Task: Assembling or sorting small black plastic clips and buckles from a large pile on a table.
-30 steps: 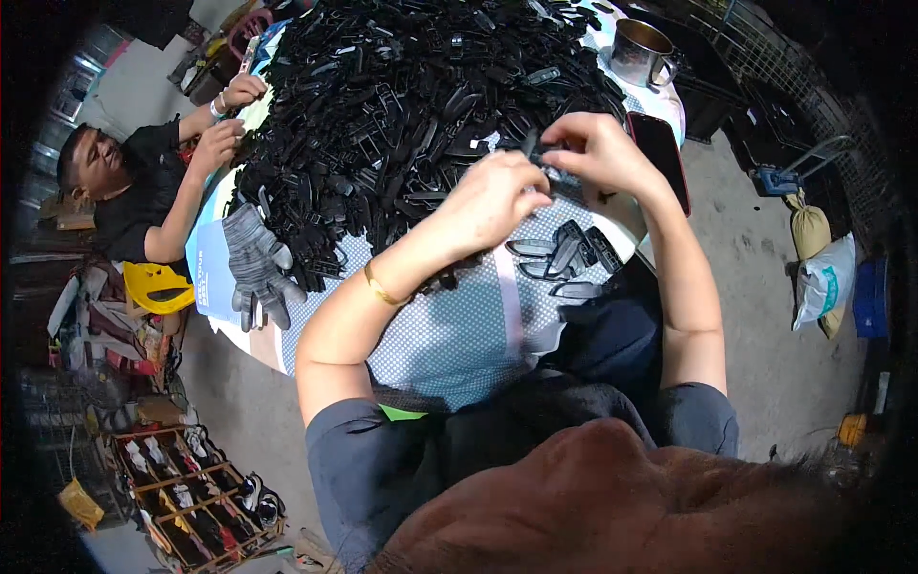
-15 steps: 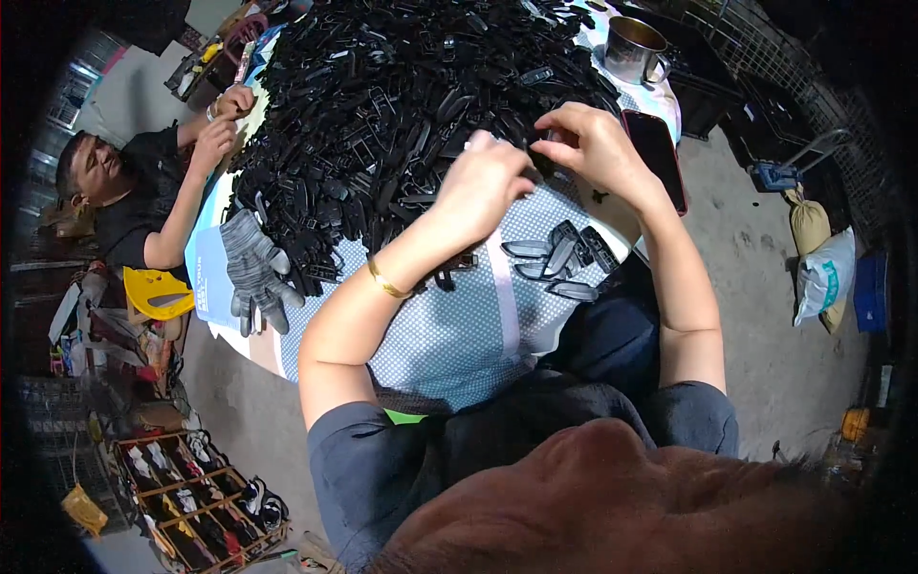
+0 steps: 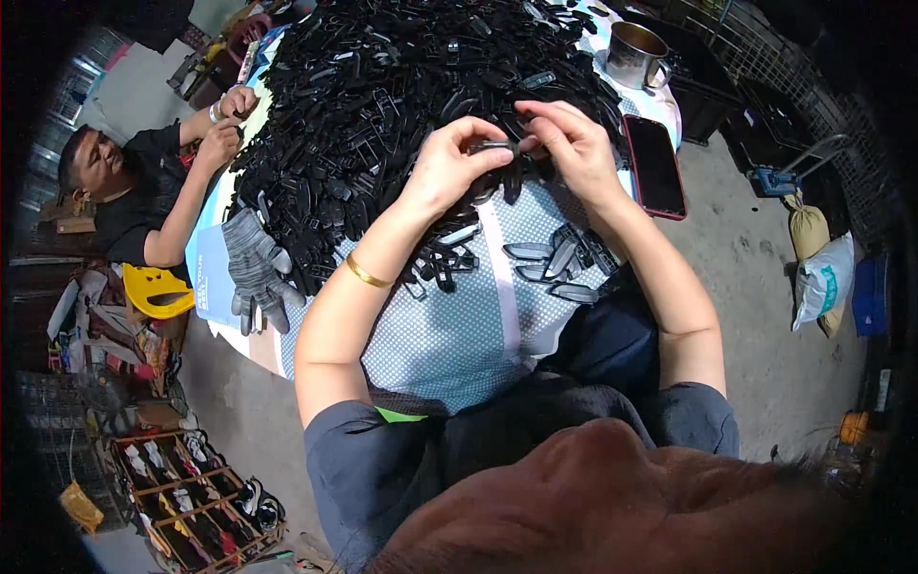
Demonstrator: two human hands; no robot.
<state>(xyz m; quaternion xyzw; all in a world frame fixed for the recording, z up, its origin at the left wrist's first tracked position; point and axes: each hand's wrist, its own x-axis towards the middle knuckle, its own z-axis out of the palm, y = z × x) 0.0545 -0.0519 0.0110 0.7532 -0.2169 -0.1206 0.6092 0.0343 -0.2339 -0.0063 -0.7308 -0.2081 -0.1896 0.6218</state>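
A large pile of small black plastic parts [image 3: 363, 115] covers the far part of the cloth-covered table. At its near edge, my left hand [image 3: 442, 167] pinches one slim black plastic part [image 3: 493, 146] between thumb and fingers. Close against its tip, my right hand [image 3: 577, 158] has its thumb and forefinger drawn together; what they hold, if anything, is hard to make out. Several elongated, glossy-edged black parts [image 3: 559, 256] lie in a small group below my right hand. Below my left wrist sits another loose cluster of black parts [image 3: 447, 263].
A grey knit glove [image 3: 253, 263] lies on the table's left side. At the right edge are a phone [image 3: 656, 165] and a metal mug [image 3: 633, 59]. Across to the left, another person [image 3: 139, 196] works at the pile. A divided wooden rack [image 3: 191, 497] stands on the floor.
My left hand has turned and now shows a black part in its pinch. Both hands have come close together. Loose parts below my left wrist are more exposed.
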